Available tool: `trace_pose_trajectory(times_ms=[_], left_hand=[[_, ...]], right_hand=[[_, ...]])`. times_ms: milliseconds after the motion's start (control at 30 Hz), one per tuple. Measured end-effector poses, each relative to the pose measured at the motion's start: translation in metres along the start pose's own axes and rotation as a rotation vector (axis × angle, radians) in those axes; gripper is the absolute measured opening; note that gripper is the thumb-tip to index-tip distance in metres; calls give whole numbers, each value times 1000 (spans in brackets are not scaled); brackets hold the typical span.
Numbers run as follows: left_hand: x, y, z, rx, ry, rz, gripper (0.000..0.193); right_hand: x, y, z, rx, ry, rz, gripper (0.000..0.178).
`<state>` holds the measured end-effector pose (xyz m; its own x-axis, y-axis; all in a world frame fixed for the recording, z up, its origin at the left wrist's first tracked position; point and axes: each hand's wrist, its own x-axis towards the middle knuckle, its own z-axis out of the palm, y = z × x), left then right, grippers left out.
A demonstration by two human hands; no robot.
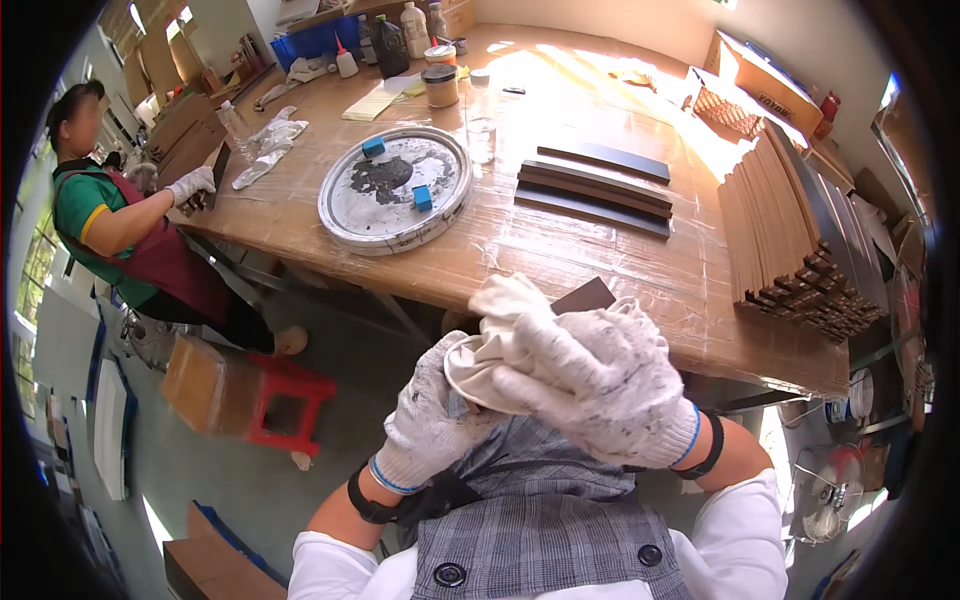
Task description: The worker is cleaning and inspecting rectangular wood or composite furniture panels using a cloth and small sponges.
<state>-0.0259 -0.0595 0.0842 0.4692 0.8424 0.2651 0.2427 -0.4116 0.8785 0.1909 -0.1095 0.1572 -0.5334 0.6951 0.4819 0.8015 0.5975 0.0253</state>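
Note:
Both my hands wear white knit gloves with dark smudges and come together in front of my apron. My right hand [615,385] is closed on a crumpled off-white cloth [505,340], bunched over a dark flat strip [587,296]. One end of the strip pokes out beyond the cloth; most of its length is covered. My left hand [425,415] curls round the near end of the strip, below the cloth, its fingers partly hidden. Beyond my hands on the table, several dark strips [595,190] lie side by side.
A round white lid [335,215] with black smears carries two blue blocks [422,197]. Jars [440,87] and bottles [413,30] stand behind it. Stacked brown strips [780,220] fill the table's right end. At left a person [120,220] handles a dark piece; a red stool [290,405] is below.

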Motion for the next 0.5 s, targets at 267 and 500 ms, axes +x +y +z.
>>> trace_pose_trajectory(times_ms=[267, 500], left_hand=[[-37, -44, 10, -146, -18, -119, 78], [-33, -52, 4, -212, 34, 54, 85]], right_hand=[[-44, 91, 85, 73, -417, 566, 39], [-57, 119, 78, -131, -437, 781, 43]])
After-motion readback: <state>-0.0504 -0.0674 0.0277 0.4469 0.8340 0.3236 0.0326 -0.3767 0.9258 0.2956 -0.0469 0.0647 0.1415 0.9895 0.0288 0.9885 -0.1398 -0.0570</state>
